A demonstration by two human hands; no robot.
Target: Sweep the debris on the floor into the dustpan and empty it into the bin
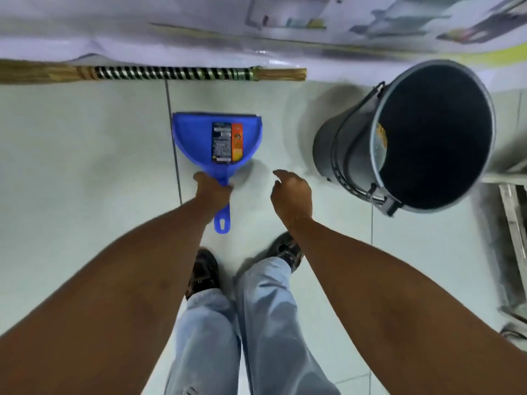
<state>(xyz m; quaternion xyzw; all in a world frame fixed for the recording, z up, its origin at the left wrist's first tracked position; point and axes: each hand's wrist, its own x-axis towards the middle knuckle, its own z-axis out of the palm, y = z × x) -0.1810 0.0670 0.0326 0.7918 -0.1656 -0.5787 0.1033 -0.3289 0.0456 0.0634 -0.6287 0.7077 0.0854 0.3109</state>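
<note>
A blue dustpan point(194, 138) with a printed label lies flat on the pale tiled floor, its wide mouth facing the wall. My left hand point(212, 192) is closed around the dustpan's handle, whose looped end sticks out below the hand. My right hand point(291, 196) hovers just right of the dustpan, empty, fingers loosely curled and apart. A grey bin point(350, 146) with a dark inside stands to the right; a little yellowish debris clings to its inner wall. A straw broom point(171, 73) with a black-and-silver wrapped handle lies along the base of the wall.
The wall point(142, 32) is covered with white sheeting and runs across the top of the view. A metal frame point(513, 223) stands at the right edge. My shoes point(204, 273) and jeans are below the hands.
</note>
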